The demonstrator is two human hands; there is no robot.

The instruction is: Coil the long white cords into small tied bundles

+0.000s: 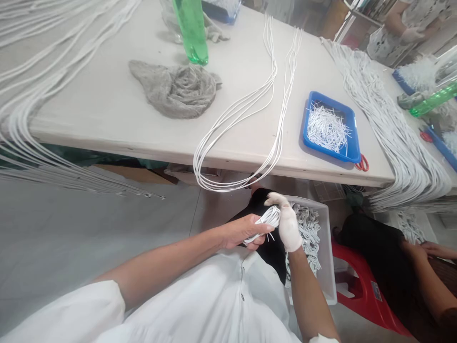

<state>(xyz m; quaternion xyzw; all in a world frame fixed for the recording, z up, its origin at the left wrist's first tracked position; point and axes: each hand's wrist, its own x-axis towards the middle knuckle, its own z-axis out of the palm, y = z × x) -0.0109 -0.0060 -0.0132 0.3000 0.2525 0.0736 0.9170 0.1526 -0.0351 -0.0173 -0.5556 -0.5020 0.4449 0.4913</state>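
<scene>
The bare left hand [246, 232] is clenching its fingers around a coiled bundle of white cord [267, 220], the white-gloved right hand [287, 225] is gripping it too, above a white plastic bin [327, 247].

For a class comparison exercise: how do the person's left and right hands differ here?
The left hand is bare, while the right hand is covered in white. The left hand wraps around the white cord bundle; the right hand only touches its end. Both are held close together, near the white bin.

1 head-worn view, facing down, near the hands [246, 232] [287, 224]
</scene>
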